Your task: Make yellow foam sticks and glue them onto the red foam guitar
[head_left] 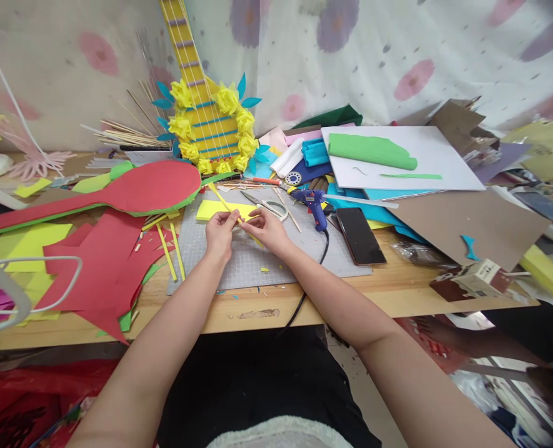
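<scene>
My left hand (220, 235) is closed around a thin yellow stick (219, 196), which slants from upper left to lower right and looks wrapped in paper. My right hand (267, 230) pinches the same stick lower down, its fingertips close to the left ones. Below both hands is a grey cutting mat (239, 274). Just behind them lie a pad of yellow paper (206, 210) and white-handled scissors (276, 210), both partly covered by the hands. Two more yellow sticks (167, 252) rest at the mat's left edge. To the right is a blue glue gun (314, 208) with its cord.
A red paper-covered guitar shape (155, 186) and red sheets (94, 267) lie left. A yellow guitar with paper flowers (211, 134) leans at the back. A phone (360, 235), a white board with green crepe paper (444, 149) and brown cardboard (472, 218) are right.
</scene>
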Motion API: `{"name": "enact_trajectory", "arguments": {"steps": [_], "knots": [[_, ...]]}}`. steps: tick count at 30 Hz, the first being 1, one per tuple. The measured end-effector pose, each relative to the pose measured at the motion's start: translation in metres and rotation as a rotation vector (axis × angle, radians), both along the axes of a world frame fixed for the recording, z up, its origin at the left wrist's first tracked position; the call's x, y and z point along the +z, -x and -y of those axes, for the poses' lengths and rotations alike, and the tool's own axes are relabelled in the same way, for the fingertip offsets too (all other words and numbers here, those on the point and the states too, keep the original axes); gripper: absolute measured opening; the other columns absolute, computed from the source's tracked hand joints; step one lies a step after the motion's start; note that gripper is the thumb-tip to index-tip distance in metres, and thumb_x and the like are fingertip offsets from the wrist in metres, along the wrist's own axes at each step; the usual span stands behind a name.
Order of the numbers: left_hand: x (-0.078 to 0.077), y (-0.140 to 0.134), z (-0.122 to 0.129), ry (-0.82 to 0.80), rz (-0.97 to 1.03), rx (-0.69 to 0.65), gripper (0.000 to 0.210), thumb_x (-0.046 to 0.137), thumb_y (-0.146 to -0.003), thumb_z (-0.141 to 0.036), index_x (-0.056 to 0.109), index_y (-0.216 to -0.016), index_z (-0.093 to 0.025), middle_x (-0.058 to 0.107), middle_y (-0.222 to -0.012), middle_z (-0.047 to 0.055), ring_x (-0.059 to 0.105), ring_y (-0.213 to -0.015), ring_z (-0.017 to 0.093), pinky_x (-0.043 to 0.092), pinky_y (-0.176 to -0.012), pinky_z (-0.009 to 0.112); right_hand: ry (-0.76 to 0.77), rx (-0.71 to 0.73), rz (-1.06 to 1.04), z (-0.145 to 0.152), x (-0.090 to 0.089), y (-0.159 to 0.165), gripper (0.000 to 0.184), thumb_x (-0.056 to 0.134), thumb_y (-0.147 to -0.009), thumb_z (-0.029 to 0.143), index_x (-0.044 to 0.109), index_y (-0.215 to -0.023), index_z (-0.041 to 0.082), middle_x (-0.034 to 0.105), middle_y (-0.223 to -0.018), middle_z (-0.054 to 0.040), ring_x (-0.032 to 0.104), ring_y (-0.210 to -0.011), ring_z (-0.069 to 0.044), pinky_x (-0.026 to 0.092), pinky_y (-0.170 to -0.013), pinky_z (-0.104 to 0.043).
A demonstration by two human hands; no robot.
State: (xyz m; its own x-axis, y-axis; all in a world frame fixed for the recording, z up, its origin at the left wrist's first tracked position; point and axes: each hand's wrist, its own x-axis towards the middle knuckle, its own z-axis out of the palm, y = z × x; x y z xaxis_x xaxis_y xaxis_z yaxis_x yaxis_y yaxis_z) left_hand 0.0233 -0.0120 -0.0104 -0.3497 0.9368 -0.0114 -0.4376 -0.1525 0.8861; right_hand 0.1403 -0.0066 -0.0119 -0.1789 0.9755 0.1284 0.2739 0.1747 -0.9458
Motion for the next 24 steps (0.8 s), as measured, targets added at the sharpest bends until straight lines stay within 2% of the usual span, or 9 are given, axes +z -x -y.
{"name": "enact_trajectory", "arguments": {"steps": [3, 6, 9, 11, 14, 16, 20, 24], "knots": [[-0.001, 0.000, -0.001, 0.020, 0.002, -0.007, 0.031, 0.077, -0.053, -0.029, 0.052, -0.063, -0.015, 0.058, -0.057, -0.004, 0.057, -0.055, 0.008, 0.044, -0.067, 0.024, -0.062, -0.111, -0.155, -0.002, 0.002, -0.004, 0.032, 0.049, -0.079, 0.050, 0.046, -0.072, 0.020, 0.060, -0.066, 0.0012, 0.057, -0.061, -0.010, 0.045, -0.062, -0.024], [0.000, -0.001, 0.000, 0.047, -0.009, -0.021, 0.031, 0.077, -0.055, -0.031, 0.051, -0.063, -0.015, 0.059, -0.058, -0.003, 0.057, -0.054, 0.008, 0.044, -0.069, 0.025, -0.083, -0.160, -0.103, -0.005, 0.003, -0.009, 0.041, 0.038, -0.084, 0.051, 0.041, -0.058, 0.019, 0.051, -0.049, 0.0024, 0.049, -0.050, -0.009, 0.041, -0.058, -0.023], [0.001, -0.001, 0.000, 0.063, -0.011, -0.002, 0.031, 0.077, -0.054, -0.031, 0.051, -0.062, -0.015, 0.059, -0.057, -0.003, 0.057, -0.054, 0.009, 0.044, -0.068, 0.025, -0.041, -0.151, -0.049, -0.009, 0.001, -0.011, 0.047, 0.033, -0.085, 0.054, 0.040, -0.054, 0.020, 0.045, -0.043, 0.0025, 0.045, -0.046, -0.009, 0.040, -0.056, -0.024], [0.001, -0.001, 0.000, 0.065, -0.013, 0.015, 0.032, 0.077, -0.054, -0.031, 0.051, -0.062, -0.015, 0.059, -0.057, -0.004, 0.056, -0.055, 0.008, 0.044, -0.067, 0.024, -0.053, -0.101, -0.075, -0.010, -0.001, -0.010, 0.042, 0.036, -0.084, 0.052, 0.040, -0.057, 0.020, 0.046, -0.047, 0.0030, 0.046, -0.048, -0.010, 0.040, -0.056, -0.025], [-0.002, 0.000, -0.001, 0.050, -0.029, 0.040, 0.032, 0.077, -0.054, -0.030, 0.050, -0.061, -0.016, 0.058, -0.056, -0.004, 0.056, -0.056, 0.008, 0.043, -0.066, 0.023, -0.088, 0.033, -0.174, -0.010, -0.005, -0.003, 0.028, 0.056, -0.073, 0.045, 0.041, -0.073, 0.021, 0.054, -0.065, 0.0037, 0.052, -0.058, -0.010, 0.042, -0.060, -0.025], [-0.004, 0.000, -0.002, 0.039, -0.040, 0.047, 0.032, 0.077, -0.053, -0.029, 0.049, -0.061, -0.016, 0.058, -0.057, -0.004, 0.058, -0.059, 0.009, 0.042, -0.064, 0.022, -0.058, 0.088, -0.197, -0.008, -0.008, 0.003, 0.036, 0.064, -0.064, 0.039, 0.037, -0.081, 0.022, 0.056, -0.072, 0.0044, 0.055, -0.062, -0.010, 0.043, -0.061, -0.025], [-0.003, -0.001, -0.001, 0.048, -0.047, 0.036, 0.035, 0.078, -0.052, -0.030, 0.047, -0.061, -0.016, 0.057, -0.059, -0.003, 0.063, -0.067, 0.013, 0.042, -0.064, 0.023, -0.002, 0.092, -0.147, -0.004, -0.012, 0.008, 0.038, 0.064, -0.064, 0.034, 0.032, -0.082, 0.023, 0.053, -0.064, 0.0073, 0.054, -0.057, -0.011, 0.042, -0.057, -0.026], [0.004, 0.001, 0.001, 0.055, -0.045, -0.029, 0.035, 0.077, -0.053, -0.033, 0.053, -0.072, -0.015, 0.060, -0.068, -0.001, 0.065, -0.074, 0.016, 0.045, -0.068, 0.025, -0.094, 0.072, -0.051, -0.001, -0.008, 0.004, 0.034, 0.062, -0.067, 0.029, 0.031, -0.080, 0.022, 0.051, -0.065, 0.0070, 0.053, -0.058, -0.011, 0.040, -0.057, -0.025]]}}
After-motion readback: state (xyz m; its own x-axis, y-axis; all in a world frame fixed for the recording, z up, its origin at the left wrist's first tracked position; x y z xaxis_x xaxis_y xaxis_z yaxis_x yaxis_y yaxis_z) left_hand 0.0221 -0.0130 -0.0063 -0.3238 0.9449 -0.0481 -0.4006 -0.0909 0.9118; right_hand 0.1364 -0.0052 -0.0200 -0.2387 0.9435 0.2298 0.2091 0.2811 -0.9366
